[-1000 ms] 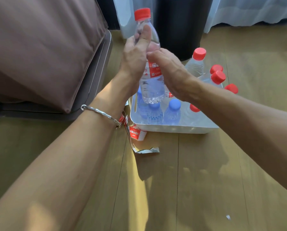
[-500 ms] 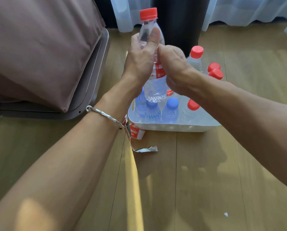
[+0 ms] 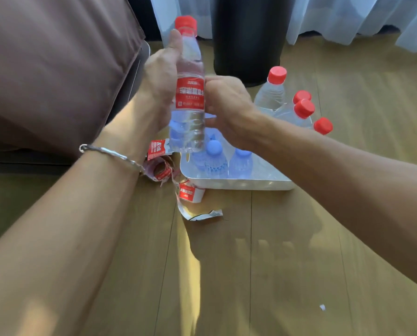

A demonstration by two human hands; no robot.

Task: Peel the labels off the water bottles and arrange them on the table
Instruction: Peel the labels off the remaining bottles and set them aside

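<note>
Bottle [image 3: 190, 93] upright between left hand [image 3: 161, 78] and right hand [image 3: 227, 103].

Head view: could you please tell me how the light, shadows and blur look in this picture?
Head view: a bright sun strip crosses the wooden floor, finger shadows right of it; head view: the bottle in the left hand looks soft, its label print smeared; head view: the wide lens stretches both forearms near the edges.

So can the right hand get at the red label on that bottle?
Probably yes. The right hand sits right against the edge of the red label, the left hand grips the bottle from the other side, and nothing lies between.
</note>
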